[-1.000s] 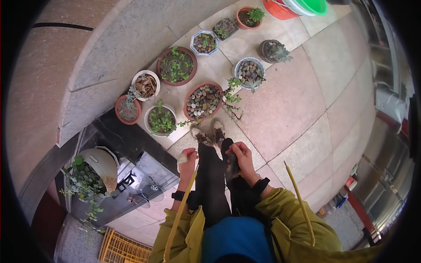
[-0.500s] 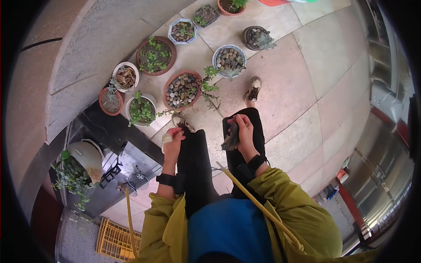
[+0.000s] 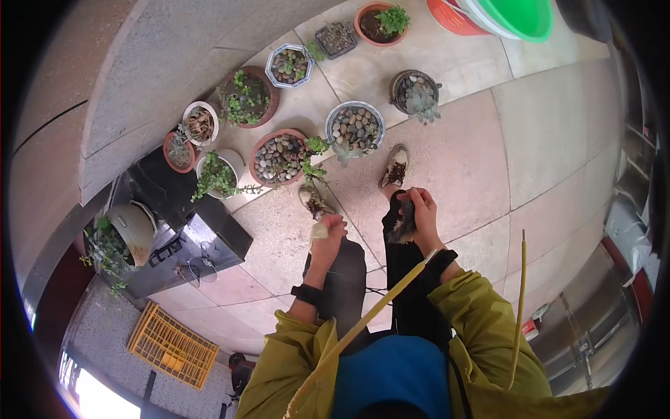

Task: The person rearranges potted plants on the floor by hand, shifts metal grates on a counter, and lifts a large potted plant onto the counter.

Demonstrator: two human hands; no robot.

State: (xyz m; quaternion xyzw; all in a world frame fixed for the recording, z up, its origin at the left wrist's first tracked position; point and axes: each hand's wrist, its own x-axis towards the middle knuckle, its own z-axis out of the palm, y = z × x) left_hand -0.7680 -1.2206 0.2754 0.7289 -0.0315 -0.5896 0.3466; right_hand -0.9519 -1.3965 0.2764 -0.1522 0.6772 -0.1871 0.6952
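On a tiled floor (image 3: 460, 150) lined with potted plants, a person in an olive jacket (image 3: 485, 321) and black trousers (image 3: 347, 265) holds both hands forward, well apart from each other. The right hand (image 3: 423, 215) has its fingers closed on the far part of a dark, ragged clump (image 3: 401, 229), which hangs against the palm side, in front of the trousers. The left hand (image 3: 329, 235) is half curled, fingertips drawn together; a pale item (image 3: 319, 231) shows along its left side, though whether the fingers grip it cannot be told.

Beyond the hands, one shoe (image 3: 313, 202) stands just beside a stone-filled pot (image 3: 254, 166), while the other shoe (image 3: 396, 166) is farther out, near a blue-rimmed bowl (image 3: 356, 104) of pebbles. More pots run toward the far side, where a red bucket (image 3: 457, 19) stands with a green basin (image 3: 525, 19) near it. At left, a grey planter (image 3: 132, 227) spills leaves beside a black cabinet (image 3: 225, 236); a yellow crate (image 3: 173, 347) sits nearer, on speckled flooring.
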